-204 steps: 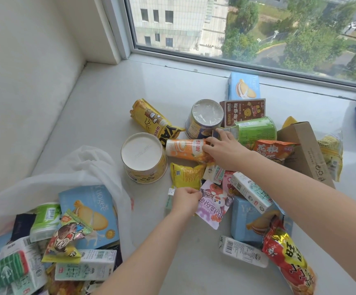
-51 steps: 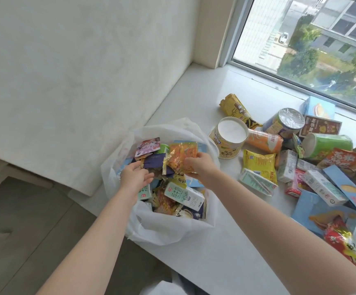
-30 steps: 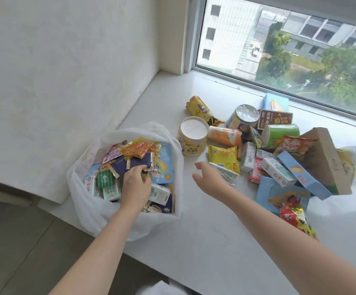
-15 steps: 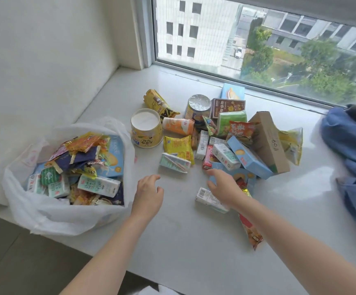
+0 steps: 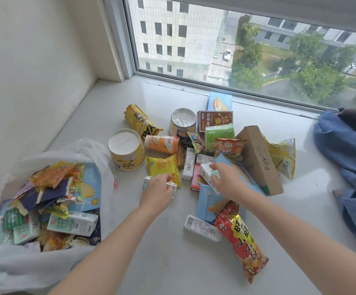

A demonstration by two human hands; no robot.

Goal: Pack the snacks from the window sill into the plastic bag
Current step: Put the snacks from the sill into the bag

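We see a translucent white plastic bag (image 5: 13, 267) stuffed with orange, navy, mint-green and pale blue wrappers. On the pale grey window sill (image 5: 172, 262) we note a yellow tub (image 5: 127, 153) with a white lid, a yellow packet (image 5: 163, 168), an orange-and-white cup (image 5: 162, 144), a green can (image 5: 218, 134), a red-and-gold bag (image 5: 241, 239), a brown carton (image 5: 258, 160) and blue cloth (image 5: 349, 167).

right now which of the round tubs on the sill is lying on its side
The green tub, beside the brown box. The yellow tub and the foil-topped tub stand upright, lids up.
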